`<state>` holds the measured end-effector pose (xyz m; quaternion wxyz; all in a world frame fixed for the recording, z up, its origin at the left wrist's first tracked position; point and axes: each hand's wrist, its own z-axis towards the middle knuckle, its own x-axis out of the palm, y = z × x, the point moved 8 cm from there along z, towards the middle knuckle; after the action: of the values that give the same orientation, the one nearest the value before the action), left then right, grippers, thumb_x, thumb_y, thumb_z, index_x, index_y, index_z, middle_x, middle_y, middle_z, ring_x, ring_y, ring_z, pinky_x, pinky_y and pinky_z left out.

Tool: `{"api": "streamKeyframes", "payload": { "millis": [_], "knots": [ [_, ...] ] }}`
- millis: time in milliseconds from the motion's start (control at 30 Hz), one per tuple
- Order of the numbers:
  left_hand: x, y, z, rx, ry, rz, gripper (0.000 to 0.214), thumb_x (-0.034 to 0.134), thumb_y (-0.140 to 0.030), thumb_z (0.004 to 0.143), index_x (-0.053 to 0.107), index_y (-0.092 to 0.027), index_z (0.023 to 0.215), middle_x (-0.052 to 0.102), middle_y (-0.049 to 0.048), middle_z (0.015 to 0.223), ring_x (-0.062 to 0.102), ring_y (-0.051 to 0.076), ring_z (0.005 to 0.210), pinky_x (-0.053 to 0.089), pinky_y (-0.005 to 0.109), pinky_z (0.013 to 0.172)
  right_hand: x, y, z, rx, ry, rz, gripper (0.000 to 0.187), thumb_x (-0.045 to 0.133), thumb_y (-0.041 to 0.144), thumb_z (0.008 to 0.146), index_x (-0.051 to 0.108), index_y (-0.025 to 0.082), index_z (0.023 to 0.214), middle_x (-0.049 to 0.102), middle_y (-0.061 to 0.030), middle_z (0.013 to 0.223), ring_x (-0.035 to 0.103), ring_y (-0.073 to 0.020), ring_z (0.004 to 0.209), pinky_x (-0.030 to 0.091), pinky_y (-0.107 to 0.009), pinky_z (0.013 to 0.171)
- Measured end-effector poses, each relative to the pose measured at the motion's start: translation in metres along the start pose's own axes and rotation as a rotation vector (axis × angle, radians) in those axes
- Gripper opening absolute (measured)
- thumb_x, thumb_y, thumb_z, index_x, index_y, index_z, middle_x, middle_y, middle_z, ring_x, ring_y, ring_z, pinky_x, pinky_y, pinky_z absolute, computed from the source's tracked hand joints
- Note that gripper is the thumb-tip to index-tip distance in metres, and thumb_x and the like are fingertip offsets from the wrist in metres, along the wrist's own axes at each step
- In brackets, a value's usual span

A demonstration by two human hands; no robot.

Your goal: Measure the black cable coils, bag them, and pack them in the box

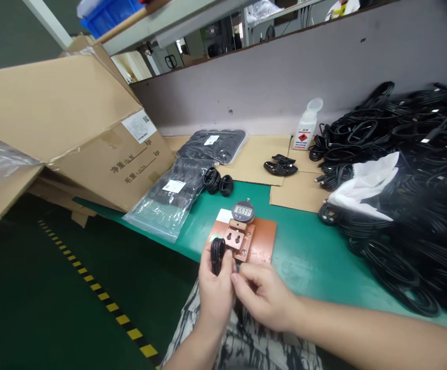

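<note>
A coiled black cable stands upright in my left hand, whose fingers are closed round it. My right hand meets it from the right, thumb and fingers pinched together at the left fingertips. Whatever is in that pinch is too small or hidden to make out. Just beyond both hands sits a copper-coloured metal fixture on a flat base plate. A round digital gauge with lit digits is mounted at its back.
Two cable coils stand beside clear bags of cables. Another bundle lies on cardboard. A large cable heap with a white cloth fills the right. A white bottle stands behind; an open carton leans left.
</note>
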<state>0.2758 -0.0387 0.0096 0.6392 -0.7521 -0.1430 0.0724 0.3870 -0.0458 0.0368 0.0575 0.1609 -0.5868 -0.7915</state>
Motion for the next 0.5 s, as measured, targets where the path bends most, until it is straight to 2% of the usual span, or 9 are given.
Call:
{"api": "streamKeyframes", "payload": {
  "millis": [500],
  "knots": [
    [-0.0011, -0.0006, -0.0002, 0.006, 0.009, -0.003, 0.027, 0.071, -0.037, 0.081, 0.057, -0.021, 0.098, 0.049, -0.0074, 0.063, 0.045, 0.009, 0.056, 0.042, 0.018, 0.054, 0.0019, -0.0032, -0.0004, 0.001, 0.007, -0.009, 0.033, 0.047, 0.022, 0.088, 0.031, 0.021, 0.060, 0.037, 0.0057, 0.054, 0.036, -0.0089, 0.048, 0.027, -0.023, 0.050]
  ]
}}
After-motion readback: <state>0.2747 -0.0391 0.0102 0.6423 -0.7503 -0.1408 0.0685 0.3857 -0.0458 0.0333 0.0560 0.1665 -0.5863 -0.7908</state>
